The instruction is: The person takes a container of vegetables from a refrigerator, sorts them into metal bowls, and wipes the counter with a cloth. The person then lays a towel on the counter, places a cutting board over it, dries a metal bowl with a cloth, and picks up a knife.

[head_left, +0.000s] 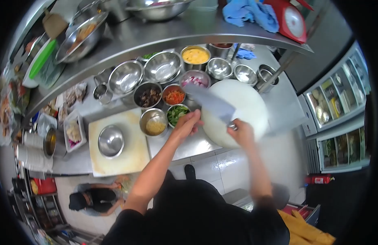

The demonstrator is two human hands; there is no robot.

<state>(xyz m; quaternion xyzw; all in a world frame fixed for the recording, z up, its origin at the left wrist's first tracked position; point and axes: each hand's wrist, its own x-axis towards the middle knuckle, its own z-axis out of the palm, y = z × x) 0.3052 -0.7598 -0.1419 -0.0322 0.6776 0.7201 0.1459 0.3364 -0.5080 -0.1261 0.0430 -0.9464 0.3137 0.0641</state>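
My right hand point(241, 132) grips the handle of a cleaver point(213, 104). Its broad blade, slightly blurred, is raised over the left part of a round white chopping board point(248, 98) and reaches toward a bowl of chopped red onion point(196, 79). My left hand point(189, 123) is beside the board's left edge, below the blade, with its fingers loosely bent and apart and nothing visible in it. Nearest to that hand are a bowl of cut green vegetable point(177, 115) and a bowl of minced pale food point(155, 127). Any contact between left fingers and blade cannot be made out.
Behind stand bowls of diced orange food point(173, 96), dark pieces point(148, 96) and yellow liquid point(196, 57). A metal bowl point(111, 141) rests on a rectangular board point(97, 163). A steel shelf point(189, 34) overhangs the counter. Another person point(95, 198) sits or crouches lower left.
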